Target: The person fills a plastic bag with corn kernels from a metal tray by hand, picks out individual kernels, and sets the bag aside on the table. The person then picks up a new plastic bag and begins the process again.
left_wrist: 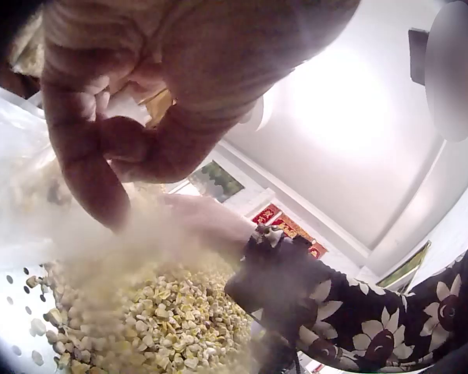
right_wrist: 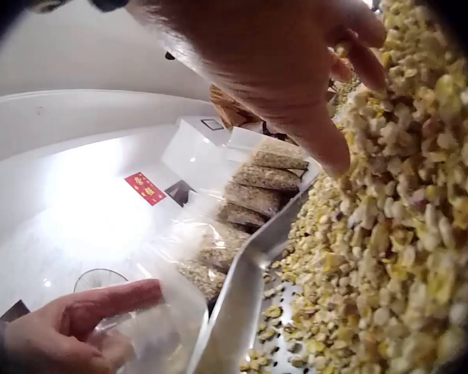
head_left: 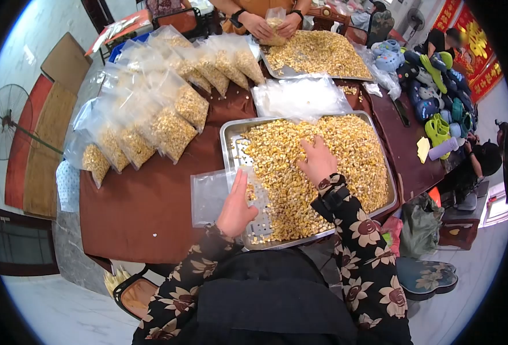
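Note:
A metal tray (head_left: pixel 226 148) with a perforated bottom holds a broad heap of dried yellow corn kernels (head_left: pixel 291 201). At its left edge my left hand (head_left: pixel 237 210) pinches a clear plastic bag (head_left: pixel 205 201), which lies partly over the rim and has a few kernels by it. In the left wrist view the left hand (left_wrist: pixel 132 101) has bent fingers, with the bag blurred below. My right hand (head_left: pixel 318 161) reaches onto the middle of the heap, fingers spread and fingertips at the kernels. The right wrist view shows the right hand (right_wrist: pixel 296 86) with its thumb against the corn.
Several filled bags of corn (head_left: pixel 173 129) stand at the left on the brown tablecloth (head_left: pixel 127 213). Beyond the tray lies a stack of flat plastic bags (head_left: pixel 300 96). Another person's hands (head_left: pixel 258 26) hold a bag by a second tray (head_left: pixel 323 75). Clogs (head_left: pixel 438 129) pile up at right.

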Demonstrator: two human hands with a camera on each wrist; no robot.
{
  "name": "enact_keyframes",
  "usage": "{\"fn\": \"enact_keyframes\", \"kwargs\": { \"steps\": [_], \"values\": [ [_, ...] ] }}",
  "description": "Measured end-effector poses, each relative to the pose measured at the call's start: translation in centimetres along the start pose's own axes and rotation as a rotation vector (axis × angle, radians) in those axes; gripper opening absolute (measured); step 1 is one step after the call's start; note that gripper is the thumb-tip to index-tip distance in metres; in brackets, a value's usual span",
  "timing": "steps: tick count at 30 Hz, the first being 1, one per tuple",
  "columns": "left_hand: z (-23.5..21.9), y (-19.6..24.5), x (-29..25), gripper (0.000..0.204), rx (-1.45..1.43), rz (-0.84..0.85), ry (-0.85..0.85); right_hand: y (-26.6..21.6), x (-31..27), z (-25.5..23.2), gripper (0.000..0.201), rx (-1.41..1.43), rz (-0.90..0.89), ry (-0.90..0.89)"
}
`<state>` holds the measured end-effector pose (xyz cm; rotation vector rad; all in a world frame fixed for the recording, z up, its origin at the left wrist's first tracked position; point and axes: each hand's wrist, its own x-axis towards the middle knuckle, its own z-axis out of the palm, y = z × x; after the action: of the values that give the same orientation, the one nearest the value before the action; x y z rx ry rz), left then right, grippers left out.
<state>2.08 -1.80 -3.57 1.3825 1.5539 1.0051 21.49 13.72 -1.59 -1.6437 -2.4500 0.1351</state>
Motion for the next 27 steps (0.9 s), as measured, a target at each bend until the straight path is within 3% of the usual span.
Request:
{"fn": "enact_keyframes", "kwargs": {
  "steps": [3, 5, 7, 10, 11, 13, 14, 15, 17, 21, 24, 27],
  "values": [
    [-0.1, 0.2, 0.0, 0.08, -0.003, 0.007, 0.01, 0.4, -0.3, 1.5, 0.039, 0.02, -0.037, -0.026],
    [-0.3, 1.0, -0.1, 0.08, -0.078, -0.089, -0.035, 0.8, -0.2, 2.7, 0.033, 0.064, -0.008, -0.065],
    [0.0, 0.2, 0.0, 0.08, -0.021, -0.031, -0.014, 1.5, -0.6, 3.5, 0.025, 0.12, -0.048, 0.01],
    [0.2, -0.4, 0.1, 0.08, 0.032, 0.027, 0.007, 2.3, 0.1, 4.1, 0.014, 0.386, -0.135, 0.338],
    [0.3, -0.3, 0.0, 0.08, 0.03, 0.03, 0.003, 2.1, 0.1, 3.5, 0.014, 0.386, -0.136, 0.337],
    [0.2, 0.2, 0.0, 0.081, 0.003, -0.007, -0.013, 1.6, -0.2, 1.4, 0.01, 1.068, 0.403, -0.332],
    [0.2, 0.4, 0.0, 0.081, -0.023, -0.043, -0.029, 1.6, -0.5, 1.2, 0.01, 1.328, 0.367, -0.501],
    [0.3, 0.4, 0.0, 0.081, -0.024, -0.043, -0.032, 1.0, -0.8, 0.8, 0.01, 1.327, 0.37, -0.5],
    [0.6, 0.2, 0.2, 0.081, -0.024, -0.029, -0.024, -1.3, -1.3, -0.4, 0.011, 1.509, 0.36, -0.754],
    [1.0, -1.0, 0.2, 0.081, 0.026, 0.053, 0.007, -4.8, -2.0, -0.4, 0.015, 1.373, 0.263, -0.886],
    [0.8, -1.1, 0.1, 0.081, 0.032, 0.029, 0.012, -6.3, -2.1, -0.2, 0.028, 1.016, 0.067, -0.799],
    [0.8, -1.2, 0.1, 0.083, 0.026, 0.013, 0.004, -7.1, -2.3, 0.0, 0.028, 0.927, -0.017, -0.718]
  ]
}}
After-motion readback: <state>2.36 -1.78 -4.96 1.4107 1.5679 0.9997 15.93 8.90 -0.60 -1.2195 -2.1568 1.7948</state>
